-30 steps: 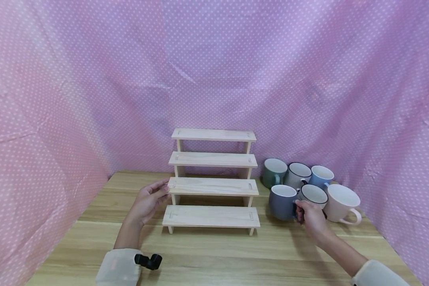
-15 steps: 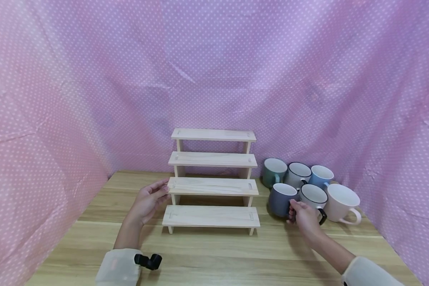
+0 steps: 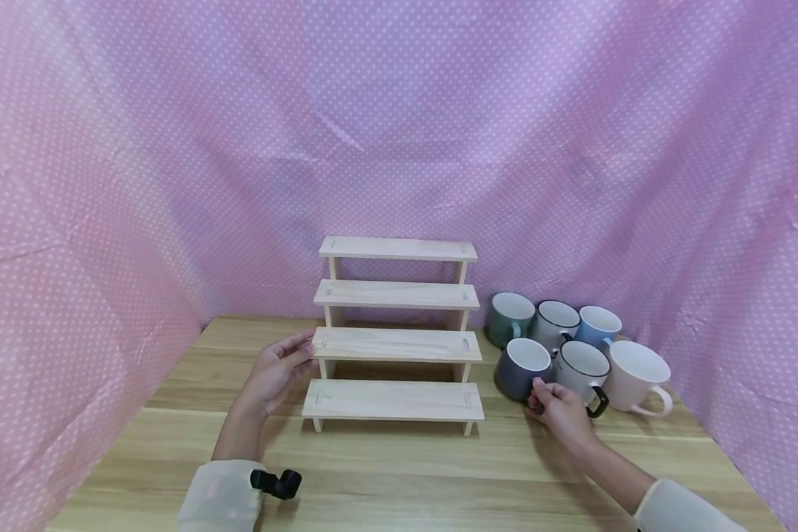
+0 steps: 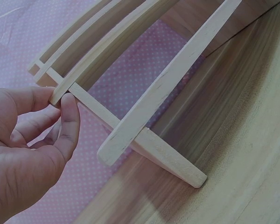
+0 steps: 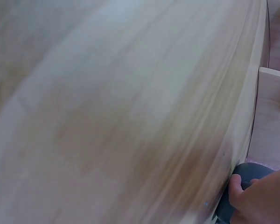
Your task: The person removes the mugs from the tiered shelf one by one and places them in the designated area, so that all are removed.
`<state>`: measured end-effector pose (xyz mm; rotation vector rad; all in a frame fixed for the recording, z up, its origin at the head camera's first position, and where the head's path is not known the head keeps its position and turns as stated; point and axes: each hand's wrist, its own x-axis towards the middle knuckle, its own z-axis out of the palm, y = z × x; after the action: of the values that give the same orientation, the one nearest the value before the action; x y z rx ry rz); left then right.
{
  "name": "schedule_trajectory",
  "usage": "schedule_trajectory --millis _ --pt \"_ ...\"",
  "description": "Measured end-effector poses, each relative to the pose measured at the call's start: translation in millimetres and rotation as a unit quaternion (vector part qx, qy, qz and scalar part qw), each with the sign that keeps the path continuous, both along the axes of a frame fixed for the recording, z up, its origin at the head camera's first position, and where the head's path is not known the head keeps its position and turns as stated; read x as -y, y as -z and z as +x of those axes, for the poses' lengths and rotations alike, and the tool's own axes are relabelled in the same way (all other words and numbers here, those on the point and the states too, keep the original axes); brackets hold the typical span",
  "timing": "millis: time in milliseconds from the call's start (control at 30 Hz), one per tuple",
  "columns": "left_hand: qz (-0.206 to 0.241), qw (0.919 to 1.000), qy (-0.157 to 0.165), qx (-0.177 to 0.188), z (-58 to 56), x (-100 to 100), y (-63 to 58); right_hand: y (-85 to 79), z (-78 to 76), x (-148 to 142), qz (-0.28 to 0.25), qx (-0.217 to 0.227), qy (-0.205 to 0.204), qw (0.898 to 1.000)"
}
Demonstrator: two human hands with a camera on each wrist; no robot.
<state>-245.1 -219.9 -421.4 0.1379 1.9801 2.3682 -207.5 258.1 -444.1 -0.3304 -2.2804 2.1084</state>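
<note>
A pale wooden display shelf with several steps [image 3: 396, 343] stands at the middle of the table. My left hand [image 3: 275, 375] is at its left side; in the left wrist view the thumb and finger [image 4: 71, 123] pinch the end of one step board. To the shelf's right, a dark grey mug with a white inside [image 3: 520, 377] stands upright at the front left of a group of mugs. My right hand [image 3: 561, 417] grips this mug at its handle side, and the fingers hide the handle. In the right wrist view only part of the grey mug [image 5: 253, 171] shows.
Close around the grey mug stand a green mug [image 3: 508, 325], two white mugs with black rims, one at the back [image 3: 553, 329] and one in front [image 3: 580, 373], a light blue mug [image 3: 598, 329] and a large pale pink mug [image 3: 635, 377]. Pink dotted cloth [image 3: 399, 148] hangs behind the wooden table [image 3: 399, 480].
My right hand has moved left and a little nearer, turning the grey mug so its handle side faces more to the front. The mug has shifted slightly left. My left hand has stayed put.
</note>
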Motion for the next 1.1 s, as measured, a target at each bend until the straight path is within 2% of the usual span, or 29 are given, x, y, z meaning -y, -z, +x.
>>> schedule_trajectory --millis 233,667,900,1100 --pt "0.002 1.0 -0.004 0.002 0.2 0.0 -0.7 2.2 0.1 -0.7 0.015 0.022 0.011 1.0" --pt "0.005 1.0 0.0 0.004 1.2 -0.4 -1.7 4.6 1.9 1.5 0.013 0.005 0.016 1.0" --pt "0.004 0.9999 -0.001 0.009 1.6 -0.8 -1.4 -3.6 4.7 -0.5 0.002 0.039 0.011 0.999" --pt "0.007 1.0 0.0 0.005 0.7 -0.8 -0.9 -21.9 6.2 -1.7 0.039 0.048 -0.007 0.998"
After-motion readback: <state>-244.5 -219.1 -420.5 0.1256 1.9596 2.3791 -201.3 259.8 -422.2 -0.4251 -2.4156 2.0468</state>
